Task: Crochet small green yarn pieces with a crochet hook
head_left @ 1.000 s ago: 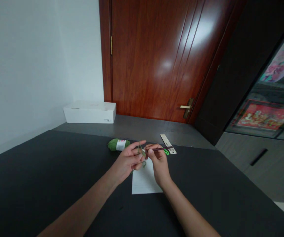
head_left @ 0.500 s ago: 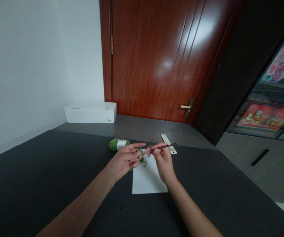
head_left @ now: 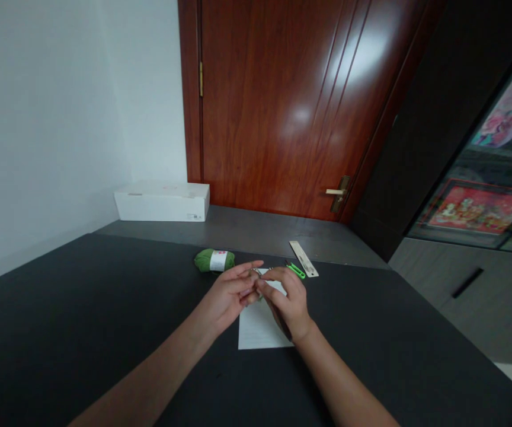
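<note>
Over my matte black tabletop (head_left: 60, 320), my left hand (head_left: 227, 293) and right hand (head_left: 287, 299) curl closed, pinching what seems to be green yarn (head_left: 256, 274) above a white paper sheet (head_left: 260, 329), near a round green yarn ball (head_left: 207, 261).

You face a glossy wooden door (head_left: 274, 107) with a brass handle (head_left: 336, 193). A white wall (head_left: 47, 118) stands on your left, a dark cabinet (head_left: 416, 130) on your right.

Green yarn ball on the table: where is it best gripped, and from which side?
Grip the green yarn ball around its middle, across the white label, coming down from above. It is a soft oval lying on its side, so the band gives a steady hold. The left hand is nearest.
</note>
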The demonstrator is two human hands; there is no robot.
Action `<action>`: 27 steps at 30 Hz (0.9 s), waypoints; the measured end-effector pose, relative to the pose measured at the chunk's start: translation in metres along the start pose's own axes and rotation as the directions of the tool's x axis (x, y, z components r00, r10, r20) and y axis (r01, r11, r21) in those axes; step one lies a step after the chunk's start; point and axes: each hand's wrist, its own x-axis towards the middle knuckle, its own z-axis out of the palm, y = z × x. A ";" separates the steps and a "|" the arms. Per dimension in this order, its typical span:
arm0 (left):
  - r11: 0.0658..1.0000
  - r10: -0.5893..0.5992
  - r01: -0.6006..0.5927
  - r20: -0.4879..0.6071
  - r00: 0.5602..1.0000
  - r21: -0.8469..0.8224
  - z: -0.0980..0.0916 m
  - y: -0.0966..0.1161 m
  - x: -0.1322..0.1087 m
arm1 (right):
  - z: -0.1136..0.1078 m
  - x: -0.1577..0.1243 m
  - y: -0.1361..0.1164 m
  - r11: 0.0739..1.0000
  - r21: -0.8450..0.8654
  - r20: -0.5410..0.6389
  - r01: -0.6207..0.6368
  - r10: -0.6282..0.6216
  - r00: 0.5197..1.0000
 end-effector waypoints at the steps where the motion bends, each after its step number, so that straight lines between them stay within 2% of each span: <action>1: 1.000 0.019 -0.019 -0.014 1.000 0.014 0.000 -0.001 0.000 | 0.002 0.000 -0.001 0.999 -0.036 -0.020 -0.008 0.007 1.000; 5: 0.980 0.148 -0.147 0.000 0.989 0.133 0.002 -0.002 0.001 | 0.008 -0.002 -0.005 0.987 -0.160 -0.043 -0.003 -0.004 0.999; 8: 0.945 0.224 -0.228 0.043 0.974 0.235 0.002 -0.003 0.002 | 0.008 -0.004 -0.005 0.991 -0.131 -0.051 0.002 -0.009 0.999; 10: 0.924 0.237 -0.245 0.064 0.969 0.293 0.002 -0.003 0.002 | 0.008 -0.004 -0.003 0.995 -0.027 -0.086 -0.092 0.090 0.992; 12: 0.911 0.234 -0.251 0.089 0.968 0.326 0.000 -0.002 0.003 | 0.008 -0.004 0.000 0.951 0.151 -0.107 -0.268 0.286 0.952; 13: 0.909 0.229 -0.252 0.106 0.968 0.332 -0.001 -0.001 0.003 | 0.009 -0.003 0.002 0.889 0.278 -0.100 -0.365 0.405 0.909; 14: 0.909 0.223 -0.252 0.124 0.967 0.331 -0.002 0.000 0.003 | 0.010 -0.002 0.004 0.788 0.424 -0.064 -0.447 0.518 0.853; 16: 0.913 0.207 -0.250 0.160 0.965 0.322 -0.003 0.001 0.003 | 0.013 0.000 0.008 0.488 0.694 0.088 -0.529 0.672 0.736; 18: 0.920 0.192 -0.242 0.184 0.964 0.308 -0.004 0.002 0.004 | 0.016 0.002 0.010 0.165 0.833 0.274 -0.527 0.705 0.654; 20: 0.927 0.187 -0.238 0.192 0.963 0.289 -0.004 0.001 0.004 | 0.019 0.004 0.008 -0.054 0.857 0.407 -0.513 0.683 0.607; 21: 0.930 0.190 -0.240 0.193 0.963 0.280 -0.004 0.000 0.005 | 0.020 0.004 0.007 -0.115 0.852 0.446 -0.511 0.670 0.593; 23: 0.931 0.204 -0.251 0.194 0.960 0.265 -0.004 -0.001 0.005 | 0.022 0.004 0.003 -0.162 0.844 0.479 -0.512 0.659 0.580; 27: 0.926 0.231 -0.281 0.211 0.950 0.251 -0.002 -0.001 0.004 | 0.024 0.005 -0.006 -0.091 0.868 0.409 -0.488 0.688 0.600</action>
